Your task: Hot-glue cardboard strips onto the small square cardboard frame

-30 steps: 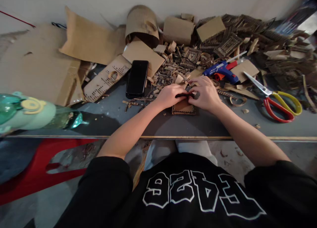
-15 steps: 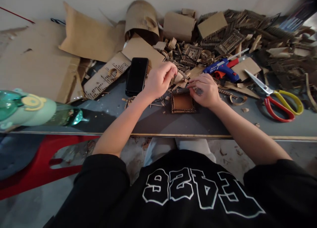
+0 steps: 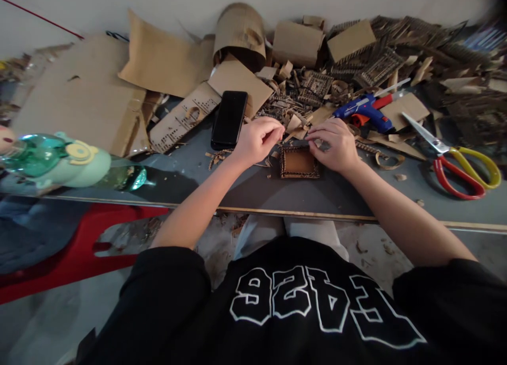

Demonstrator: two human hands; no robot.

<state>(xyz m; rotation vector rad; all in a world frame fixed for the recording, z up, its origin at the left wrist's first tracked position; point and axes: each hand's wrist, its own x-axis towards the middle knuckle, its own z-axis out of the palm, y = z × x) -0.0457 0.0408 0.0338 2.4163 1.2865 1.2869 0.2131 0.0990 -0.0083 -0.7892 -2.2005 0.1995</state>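
A small rectangular cardboard tray (image 3: 300,176) with corrugated rims lies on the grey table just below my hands. My left hand (image 3: 259,140) is above and left of it, thumb and fingers pinched together; whatever they hold is too small to make out. At the tray's upper right corner, my right hand (image 3: 336,147) is also closed in a pinch. Something thin and dark shows near its fingertips, but I cannot tell what it is. Cardboard scraps (image 3: 293,123) lie just beyond both hands.
A black phone (image 3: 229,119) lies left of my left hand. To the right are a blue glue gun (image 3: 366,111) and scissors (image 3: 461,164) with red and yellow handles. A green bottle (image 3: 87,164) lies at the left. Cardboard pieces (image 3: 299,41) pile along the back.
My left hand has come down toward the table, closer to the level of the right hand. My right hand stays by the tray's corner. The whole view has shifted slightly.
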